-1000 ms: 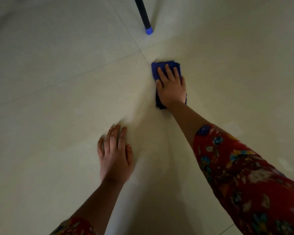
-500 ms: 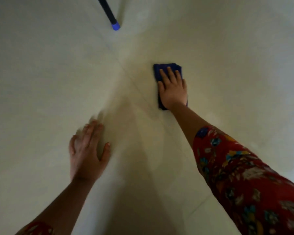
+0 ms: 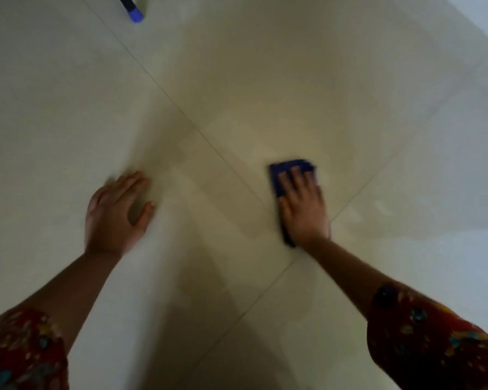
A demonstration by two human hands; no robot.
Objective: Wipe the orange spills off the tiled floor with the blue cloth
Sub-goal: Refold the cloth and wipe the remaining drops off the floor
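A folded, dark blue cloth pad (image 3: pixel 290 168) lies flat on the glossy cream tiled floor (image 3: pixel 265 80), just right of a diagonal grout line. Only its far edge and left side show; the rest is covered. No orange spill is discernible in the blur.

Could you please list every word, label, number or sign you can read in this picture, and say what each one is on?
None: no readable text shows anywhere in the picture.
The blue cloth under the right hand is plain.
The tiled floor has only grout lines.
The red sleeve bears a flower pattern, no letters.
The dark pole with a blue tip shows no label.
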